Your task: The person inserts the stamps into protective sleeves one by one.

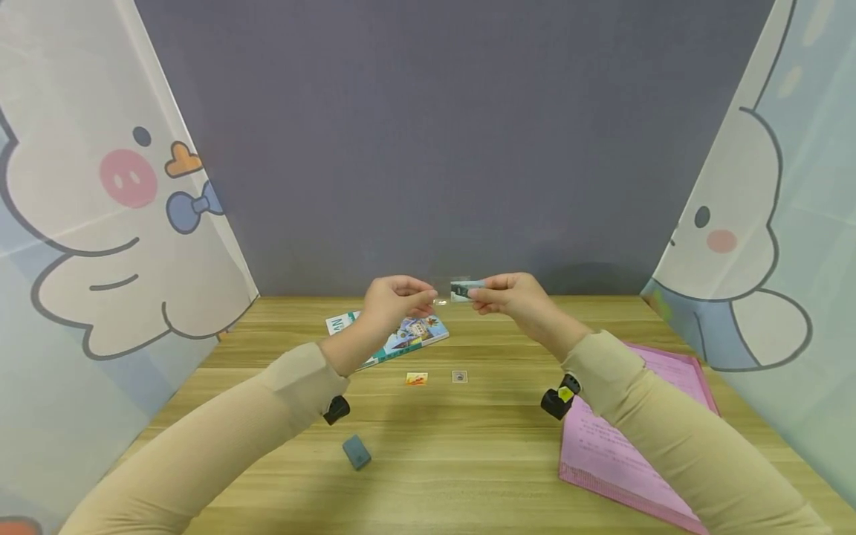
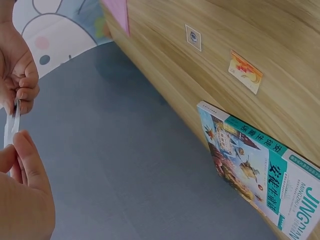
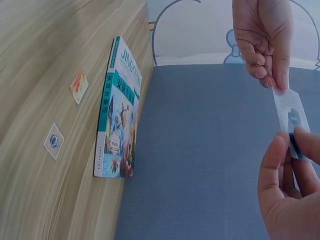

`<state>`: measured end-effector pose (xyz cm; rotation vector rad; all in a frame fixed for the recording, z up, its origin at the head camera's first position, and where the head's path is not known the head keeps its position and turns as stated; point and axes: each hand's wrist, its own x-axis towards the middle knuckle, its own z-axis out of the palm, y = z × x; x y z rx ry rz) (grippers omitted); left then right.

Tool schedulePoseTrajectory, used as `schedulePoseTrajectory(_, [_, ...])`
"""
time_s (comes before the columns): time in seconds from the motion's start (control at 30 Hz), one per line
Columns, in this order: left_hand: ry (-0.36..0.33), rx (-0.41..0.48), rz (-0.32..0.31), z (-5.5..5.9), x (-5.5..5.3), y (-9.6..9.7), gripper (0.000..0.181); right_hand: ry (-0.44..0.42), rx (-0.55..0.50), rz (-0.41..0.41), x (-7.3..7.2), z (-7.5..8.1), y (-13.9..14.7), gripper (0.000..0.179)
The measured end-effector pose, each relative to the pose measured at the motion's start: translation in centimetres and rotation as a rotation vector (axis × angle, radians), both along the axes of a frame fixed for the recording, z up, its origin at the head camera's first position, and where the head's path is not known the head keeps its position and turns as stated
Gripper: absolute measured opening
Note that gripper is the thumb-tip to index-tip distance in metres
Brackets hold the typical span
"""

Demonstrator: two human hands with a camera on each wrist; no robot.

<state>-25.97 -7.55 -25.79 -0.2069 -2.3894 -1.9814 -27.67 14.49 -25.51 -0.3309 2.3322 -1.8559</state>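
Both hands are raised above the far part of the table, close together. My left hand [image 1: 394, 301] pinches one end of a small clear plastic sleeve [image 3: 283, 104] between thumb and fingers. At the other end, my right hand [image 1: 511, 297] pinches the sleeve together with a small dark teal and white picture card [image 1: 460, 290], perhaps a stamp. In the right wrist view the card lies against or inside the sleeve; I cannot tell which. The left wrist view shows the sleeve nearly edge-on between the fingertips.
On the table [image 1: 461, 475] lie an orange-and-yellow stamp-like card [image 1: 417, 379] and a small pale one [image 1: 459, 377]. A children's book [image 2: 250, 165] lies behind them, under the left forearm. A grey-blue block [image 1: 357, 452] is nearer. A pink document folder [image 1: 622, 461] lies under the right forearm.
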Motion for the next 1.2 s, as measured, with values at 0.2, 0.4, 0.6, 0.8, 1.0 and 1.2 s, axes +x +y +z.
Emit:
schedulePoseTrajectory(0.2, [-0.009,0.000,0.002,0.0,0.0,0.1,0.014,0.004,-0.011,0.036,0.1,0.0,0.5,0.038])
schedulePoseTrajectory(0.4, [-0.006,0.005,0.015,0.0,0.0,0.0,0.015,-0.002,-0.022,0.062,0.2,0.2,1.7,0.043])
schedulePoseTrajectory(0.6, [-0.006,0.011,0.004,0.2,0.1,0.0,0.019,0.013,-0.026,0.079,0.3,0.5,2.2,0.037])
schedulePoseTrajectory(0.8, [-0.009,0.028,-0.005,0.0,0.1,0.1,0.017,0.014,-0.047,0.045,0.2,0.5,1.8,0.033])
schedulePoseTrajectory(1.0, [0.001,0.065,-0.020,0.0,0.1,0.2,0.022,0.027,-0.078,-0.003,0.1,0.1,1.2,0.030])
schedulePoseTrajectory(1.2, [0.012,0.078,-0.018,-0.1,-0.1,0.3,0.021,0.041,-0.098,-0.002,0.2,-0.2,0.8,0.033])
